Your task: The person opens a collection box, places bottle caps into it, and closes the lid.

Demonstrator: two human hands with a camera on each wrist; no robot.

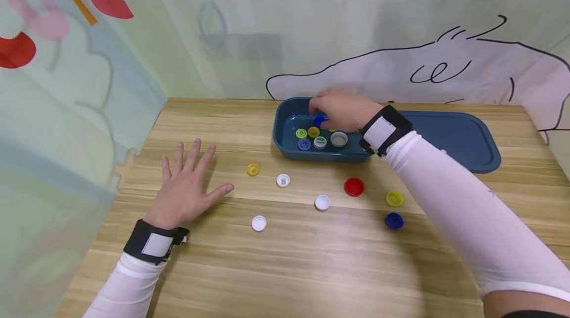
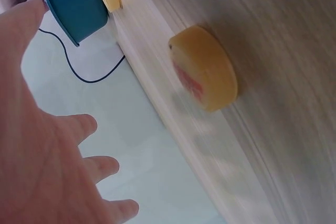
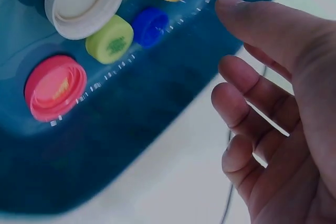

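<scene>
My right hand reaches over a dark blue plastic box, fingers loosely bent and nothing between them. Below the fingers, a blue bottle cap lies inside the box. Around it are a yellow-green cap, a large whitish cap, a pinkish-red cap and several others. Over the left part of the wooden table my left hand has its fingers spread and holds nothing. Nearest to it are a yellow cap and a white cap on the tabletop.
More caps lie in front of the box: two white ones, a red cap, a yellow cap and a blue cap. Right of the box is a flat blue lid, partly behind the right arm. A printed curtain borders the table.
</scene>
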